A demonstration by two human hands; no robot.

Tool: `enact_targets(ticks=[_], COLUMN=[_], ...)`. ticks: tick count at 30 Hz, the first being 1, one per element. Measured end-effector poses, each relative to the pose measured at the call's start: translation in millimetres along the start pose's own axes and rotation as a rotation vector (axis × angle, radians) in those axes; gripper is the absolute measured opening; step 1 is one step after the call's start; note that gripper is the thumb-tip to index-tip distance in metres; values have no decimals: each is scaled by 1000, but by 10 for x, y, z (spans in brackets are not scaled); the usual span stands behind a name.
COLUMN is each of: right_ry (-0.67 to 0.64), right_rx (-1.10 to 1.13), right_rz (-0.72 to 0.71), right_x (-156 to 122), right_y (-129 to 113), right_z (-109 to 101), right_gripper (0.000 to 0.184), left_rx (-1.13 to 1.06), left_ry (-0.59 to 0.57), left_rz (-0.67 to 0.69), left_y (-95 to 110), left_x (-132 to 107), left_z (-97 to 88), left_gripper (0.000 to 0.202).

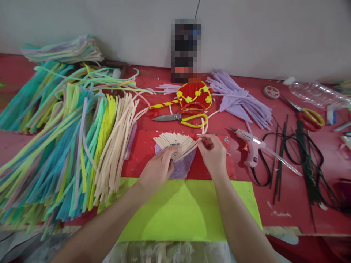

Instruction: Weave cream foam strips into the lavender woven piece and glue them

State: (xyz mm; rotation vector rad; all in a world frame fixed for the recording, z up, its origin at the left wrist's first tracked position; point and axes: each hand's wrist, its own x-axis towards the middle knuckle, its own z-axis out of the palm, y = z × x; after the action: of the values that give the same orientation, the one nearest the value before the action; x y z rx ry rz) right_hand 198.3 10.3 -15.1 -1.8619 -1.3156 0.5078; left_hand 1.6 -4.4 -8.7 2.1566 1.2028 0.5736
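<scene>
Seemingly half-done, cream strips (175, 138) cover just the upper purple panel (180, 168), half-open left hand (161, 162) pressing them, right hand (215, 151) pinching one end.

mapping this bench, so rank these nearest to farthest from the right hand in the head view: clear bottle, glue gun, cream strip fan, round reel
From the right hand:
1. Cream strip fan, at its fingertips, to the left
2. Glue gun, just to the right
3. Round reel, ahead and to the right
4. Clear bottle, far right, near the wall
</scene>
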Motion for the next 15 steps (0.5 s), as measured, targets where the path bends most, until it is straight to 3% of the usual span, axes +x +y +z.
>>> enact_targets(ticks=[7,15], right_ry=[-4,6], right_rx=[13,5], right_rz=[2,4], right_x=[-4,-4], right_y=[-12,-9], right_z=[-11,-6], right_gripper=[15,15], left_rx=[25,157], left_ry=[-20,-79], left_rz=[21,149], left_y=[5,-29], left_x=[10,1], left_z=[-22,-29], left_gripper=[44,39])
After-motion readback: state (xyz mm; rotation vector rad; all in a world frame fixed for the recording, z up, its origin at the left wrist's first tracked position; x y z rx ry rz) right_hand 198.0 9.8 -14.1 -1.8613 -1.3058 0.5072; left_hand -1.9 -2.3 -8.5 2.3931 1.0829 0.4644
